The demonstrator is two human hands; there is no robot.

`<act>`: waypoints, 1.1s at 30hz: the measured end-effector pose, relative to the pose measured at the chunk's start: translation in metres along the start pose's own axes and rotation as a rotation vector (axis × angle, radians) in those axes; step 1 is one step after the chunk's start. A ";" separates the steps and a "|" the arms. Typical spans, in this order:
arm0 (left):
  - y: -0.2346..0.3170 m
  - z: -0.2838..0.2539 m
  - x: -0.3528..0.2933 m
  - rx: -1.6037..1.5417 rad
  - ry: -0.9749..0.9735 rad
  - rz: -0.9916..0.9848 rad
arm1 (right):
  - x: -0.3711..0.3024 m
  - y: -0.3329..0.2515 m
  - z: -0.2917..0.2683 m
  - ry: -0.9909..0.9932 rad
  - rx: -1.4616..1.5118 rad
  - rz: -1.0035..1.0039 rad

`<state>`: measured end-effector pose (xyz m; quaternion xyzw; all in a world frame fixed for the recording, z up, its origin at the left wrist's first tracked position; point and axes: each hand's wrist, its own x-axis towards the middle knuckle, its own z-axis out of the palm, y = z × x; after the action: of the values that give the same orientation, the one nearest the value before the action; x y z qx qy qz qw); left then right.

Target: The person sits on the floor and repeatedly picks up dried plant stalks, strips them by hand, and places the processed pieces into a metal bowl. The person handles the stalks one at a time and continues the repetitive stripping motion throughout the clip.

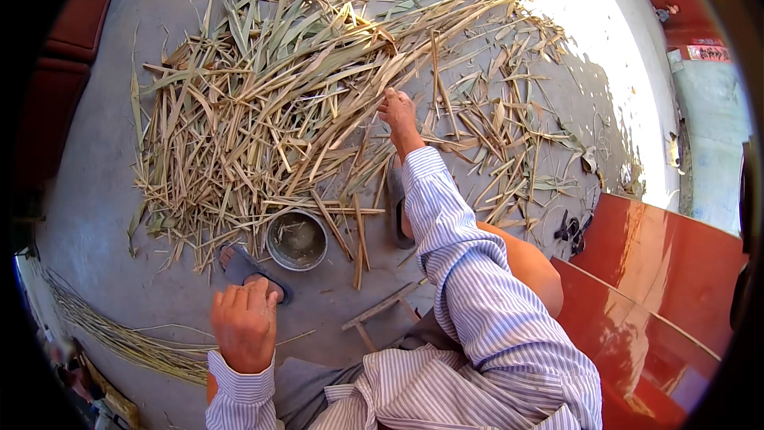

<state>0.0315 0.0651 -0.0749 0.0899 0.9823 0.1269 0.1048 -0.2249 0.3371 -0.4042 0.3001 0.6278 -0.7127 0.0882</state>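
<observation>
My right hand (399,118) reaches forward to the near edge of a big heap of dry stalks and leaves (239,127). Its fingers are closed on the long dry stalks (414,56) that slant up to the right. Above my left foot, my left hand (245,325) is curled closed, its palm side hidden. A thin straw-coloured strand (294,339) shows at its right side; whether the hand holds it I cannot tell. Between my feet stands a round metal bowl (297,240) with murky contents.
Loose stalk pieces (509,127) litter the grey floor on the right. A bundle of long thin strips (119,322) lies at the lower left. A small wooden frame (382,310) is near my lap. Red panels (645,271) stand at the right, dark red furniture (76,24) at the far left.
</observation>
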 end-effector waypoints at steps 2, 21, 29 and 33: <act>0.000 -0.001 0.005 -0.001 -0.038 0.020 | 0.057 0.049 -0.030 0.130 -0.308 -0.220; -0.014 0.007 0.011 -0.122 -0.246 -0.130 | 0.105 0.060 -0.002 0.443 -0.630 -0.123; -0.018 0.010 0.009 -0.153 -0.268 -0.121 | 0.109 0.056 0.002 0.097 0.375 0.140; -0.016 0.006 0.002 -0.127 -0.308 -0.118 | 0.094 0.047 -0.009 0.138 0.297 0.142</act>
<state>0.0290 0.0521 -0.0854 0.0437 0.9481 0.1672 0.2670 -0.2744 0.3604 -0.4948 0.4013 0.4974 -0.7675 0.0497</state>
